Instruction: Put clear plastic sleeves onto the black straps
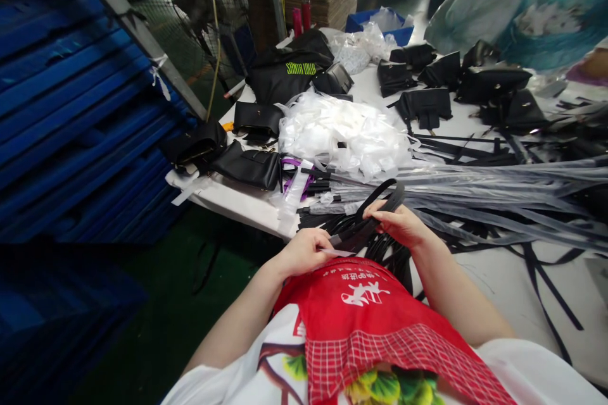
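My left hand (pixel 306 251) is closed on one end of a black strap (pixel 392 197), just above the red apron (pixel 361 291). A pale, thin strip shows beneath those fingers; I cannot tell whether it is part of the strap's wrapping. Farther right, my right hand (pixel 396 223) pinches the same strap where it bends into a loop. Behind and below both hands lies a tangle of more black straps (pixel 387 250). Long straps in clear plastic sleeves (pixel 465 186) stretch away to the right.
A heap of white plastic wrapping (pixel 344 130) covers the middle of the table. Black bags (pixel 249 164) stand at the left edge, with several others (pixel 494 82) at the back right. Blue stacked panels (pixel 71 114) rise on the left, near a fan (pixel 190 0).
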### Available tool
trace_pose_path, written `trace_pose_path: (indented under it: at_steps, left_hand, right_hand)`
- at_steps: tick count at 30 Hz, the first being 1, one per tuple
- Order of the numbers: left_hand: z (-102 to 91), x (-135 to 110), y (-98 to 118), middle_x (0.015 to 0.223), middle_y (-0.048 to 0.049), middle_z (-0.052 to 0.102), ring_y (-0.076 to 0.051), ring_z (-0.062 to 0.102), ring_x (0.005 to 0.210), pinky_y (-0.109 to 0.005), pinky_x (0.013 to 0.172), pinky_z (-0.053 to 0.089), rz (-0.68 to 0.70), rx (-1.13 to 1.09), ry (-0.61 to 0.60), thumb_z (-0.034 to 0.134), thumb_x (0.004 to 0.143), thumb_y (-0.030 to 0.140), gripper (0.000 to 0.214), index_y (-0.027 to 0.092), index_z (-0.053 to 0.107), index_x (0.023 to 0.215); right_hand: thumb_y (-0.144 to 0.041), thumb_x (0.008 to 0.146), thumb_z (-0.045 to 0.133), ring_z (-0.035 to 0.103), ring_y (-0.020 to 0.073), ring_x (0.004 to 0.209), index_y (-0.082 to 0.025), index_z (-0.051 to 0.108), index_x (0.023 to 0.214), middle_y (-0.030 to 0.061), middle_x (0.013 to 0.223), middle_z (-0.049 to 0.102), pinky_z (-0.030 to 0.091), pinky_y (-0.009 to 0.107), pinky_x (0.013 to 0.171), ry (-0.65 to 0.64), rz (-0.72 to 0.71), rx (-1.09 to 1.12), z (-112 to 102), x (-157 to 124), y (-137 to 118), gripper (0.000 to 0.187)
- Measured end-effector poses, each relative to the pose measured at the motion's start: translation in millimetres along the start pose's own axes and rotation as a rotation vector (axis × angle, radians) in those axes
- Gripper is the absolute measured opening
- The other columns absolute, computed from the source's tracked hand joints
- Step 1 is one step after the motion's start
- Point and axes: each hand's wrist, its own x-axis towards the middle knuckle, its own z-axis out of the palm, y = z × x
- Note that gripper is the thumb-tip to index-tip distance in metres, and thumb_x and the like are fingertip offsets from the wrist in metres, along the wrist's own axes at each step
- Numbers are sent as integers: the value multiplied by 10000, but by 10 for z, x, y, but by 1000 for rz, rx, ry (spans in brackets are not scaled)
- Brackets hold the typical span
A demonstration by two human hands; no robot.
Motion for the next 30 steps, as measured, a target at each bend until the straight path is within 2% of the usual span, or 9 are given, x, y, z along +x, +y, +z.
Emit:
trace_pose_path:
  at_steps: [3,6,9,13,17,21,25,30]
  left_hand:
    - [-54,9,-3,692,-31,649,-120,579,643,-228,605,400,-56,18,34,650,818,211,216,143,737,633]
    - [-108,11,-40,686,-27,636,-121,566,639,-232,596,390,-102,16,100,670,821,270,240,146,736,627]
    - [-134,14,-90,626,-4,581,-110,513,595,-237,561,356,-155,18,154,711,790,309,253,153,723,590]
    - [-120,28,-137,613,5,572,-108,498,580,-240,541,343,-239,-21,177,792,699,351,248,148,714,579]
    - [-87,34,-146,611,4,580,-109,510,585,-240,543,348,-249,-66,167,815,668,337,267,140,685,544]
    - [-74,17,-130,601,7,574,-107,513,584,-238,542,344,-236,-68,154,808,674,332,274,139,676,533]
    - [-78,-13,-117,614,4,572,-108,513,581,-238,544,353,-217,-59,138,803,687,333,262,137,692,553]
    - [-108,-72,-44,660,2,556,-114,523,622,-238,581,364,-120,-27,98,768,753,348,216,155,747,659]
  right_hand:
    - [-300,692,774,476,71,412,-128,749,829,30,595,655,352,177,353,14,97,52,-51,1,59,221]
    - [-292,688,777,418,36,357,-108,748,810,85,721,732,317,177,324,54,156,58,-121,-8,138,223]
    - [-327,742,763,479,52,396,-121,754,898,117,849,760,377,187,360,34,179,7,-180,-73,151,258]
    - [-376,789,745,584,102,525,-184,747,953,82,895,749,486,238,487,75,-15,-5,-145,-214,7,253]
    - [-401,778,754,582,123,523,-237,745,917,42,820,709,478,264,470,173,-249,30,8,-312,-179,216]
    - [-395,792,741,584,134,537,-248,741,922,40,806,686,473,277,469,226,-389,28,141,-339,-259,196]
    - [-397,803,729,593,145,556,-253,729,950,42,825,691,488,291,491,231,-403,-15,193,-309,-232,206]
    - [-428,786,747,621,158,580,-228,736,954,43,782,703,514,299,543,183,-276,-83,216,-233,-57,262]
